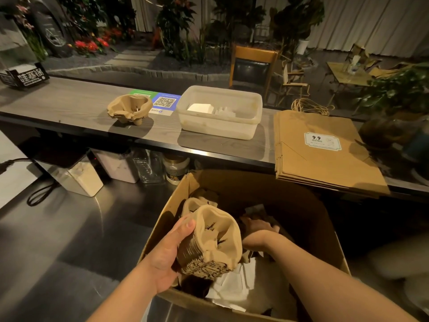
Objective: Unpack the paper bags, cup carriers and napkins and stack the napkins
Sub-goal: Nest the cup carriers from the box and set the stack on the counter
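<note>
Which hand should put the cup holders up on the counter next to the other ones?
Probably the left hand. It already grips the stack of cup carriers, and the carriers on the counter sit up on its side. The right hand is down in the box.

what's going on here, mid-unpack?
Yes. The person's left hand holds a nested stack of cup carriers over the open cardboard box, while the right hand reaches down into it. White napkins still lie inside the box. On the counter, another carrier stack, a plastic tub holding napkins, and flat paper bags are already out.
</note>
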Available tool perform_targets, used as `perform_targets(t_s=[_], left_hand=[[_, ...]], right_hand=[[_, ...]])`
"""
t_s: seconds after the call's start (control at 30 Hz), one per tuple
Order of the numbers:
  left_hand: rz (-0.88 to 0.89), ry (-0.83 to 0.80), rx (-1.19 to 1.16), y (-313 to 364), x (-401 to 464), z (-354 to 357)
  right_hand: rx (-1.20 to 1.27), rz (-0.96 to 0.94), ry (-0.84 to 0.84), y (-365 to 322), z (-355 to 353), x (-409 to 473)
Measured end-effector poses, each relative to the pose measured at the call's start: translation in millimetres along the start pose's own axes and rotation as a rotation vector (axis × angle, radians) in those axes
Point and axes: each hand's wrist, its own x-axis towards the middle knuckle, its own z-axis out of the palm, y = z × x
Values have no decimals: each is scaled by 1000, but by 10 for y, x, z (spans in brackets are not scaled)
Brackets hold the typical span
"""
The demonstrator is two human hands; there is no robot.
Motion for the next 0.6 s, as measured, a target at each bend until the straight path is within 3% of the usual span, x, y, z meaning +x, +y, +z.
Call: perform_targets(t_s=[0.47, 0.6], left_hand=[[18, -6, 1, -19, 14, -33], [14, 12, -10, -33, 21, -52]], right_hand=[[78, -61, 87, 220, 161, -142], [367, 21, 72, 342, 242, -202]])
